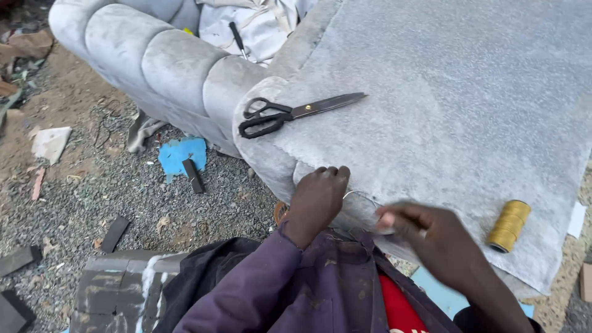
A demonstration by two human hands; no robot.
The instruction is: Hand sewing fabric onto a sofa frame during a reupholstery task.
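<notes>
Now | left hand (317, 198) presses fabric (444, 111) | right hand (431, 237) pinches needle (364, 196)

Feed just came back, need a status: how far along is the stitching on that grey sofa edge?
Done: the grey backing fabric is already laid over the sofa, and the scissors lie set down on it. In hand: the left hand presses the fabric edge while the right hand, blurred, pulls a thread loop. Left: the edge toward the yellow thread spool looks loose, I think.
</notes>
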